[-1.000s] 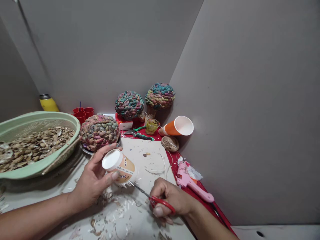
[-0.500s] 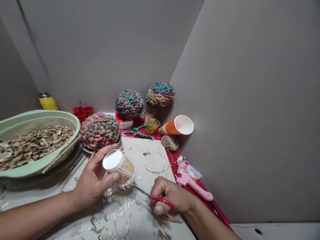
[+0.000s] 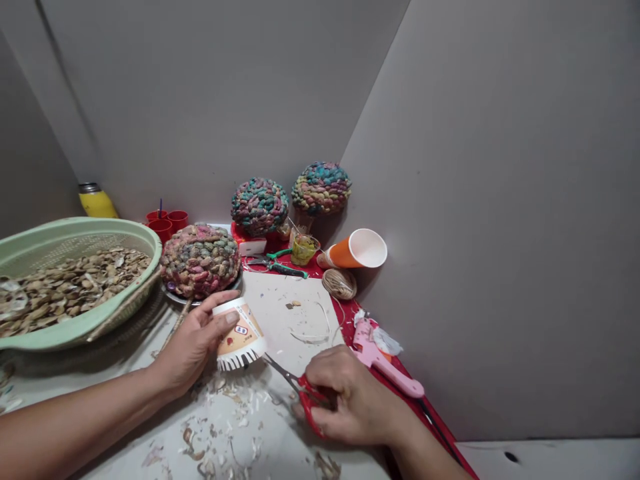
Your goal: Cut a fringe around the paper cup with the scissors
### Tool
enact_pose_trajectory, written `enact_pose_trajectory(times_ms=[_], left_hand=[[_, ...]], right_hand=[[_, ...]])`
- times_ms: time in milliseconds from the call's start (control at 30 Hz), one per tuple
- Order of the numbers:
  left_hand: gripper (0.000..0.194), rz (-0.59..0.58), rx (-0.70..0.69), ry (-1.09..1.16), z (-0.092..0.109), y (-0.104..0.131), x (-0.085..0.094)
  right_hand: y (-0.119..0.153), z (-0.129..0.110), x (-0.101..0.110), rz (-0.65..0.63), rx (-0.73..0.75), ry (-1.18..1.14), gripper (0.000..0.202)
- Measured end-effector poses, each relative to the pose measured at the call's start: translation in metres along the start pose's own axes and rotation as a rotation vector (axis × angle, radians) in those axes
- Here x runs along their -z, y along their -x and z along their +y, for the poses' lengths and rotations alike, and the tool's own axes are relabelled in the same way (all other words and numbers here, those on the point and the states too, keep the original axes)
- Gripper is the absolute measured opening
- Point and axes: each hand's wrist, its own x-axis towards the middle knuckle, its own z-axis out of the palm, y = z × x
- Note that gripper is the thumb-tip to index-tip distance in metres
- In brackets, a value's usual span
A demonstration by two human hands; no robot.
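My left hand [image 3: 197, 340] grips a small printed paper cup [image 3: 239, 330] by its side, tilted over the table. Its lower rim is cut into a fringe of narrow white strips. My right hand [image 3: 345, 397] is closed around red-handled scissors [image 3: 307, 390]. Their blades are parted and point left, with the tips at the cup's fringed edge. Behind my left hand, a ball-like form covered in coloured shells [image 3: 201, 261] rests on a metal dish.
A green basket [image 3: 80, 320] of shells stands at left. Two more shell-covered forms [image 3: 260, 205], pliers [image 3: 280, 265], an orange paper cup [image 3: 355, 249], twine [image 3: 340, 284] and a pink glue gun [image 3: 385, 363] line the back and right. Scraps litter the white board [image 3: 280, 427].
The cup has been turned in my left hand, so its base is hidden and more of the fringe shows. The scissors have opened wider, and my right hand has rotated.
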Motion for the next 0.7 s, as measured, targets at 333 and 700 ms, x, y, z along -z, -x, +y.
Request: enact_pose_trajectory(times_ms=[333,700], left_hand=[[0.055,0.015,0.019,-0.042,-0.003,-0.002,0.002],[0.057,0.04,0.031,-0.084,-0.01,-0.003,0.006]], right_hand=[[0.003,-0.005,-0.006,0.069,0.051,0.4,0.016],[0.001,-0.004,-0.012,0.036,0.014,0.49,0.012]])
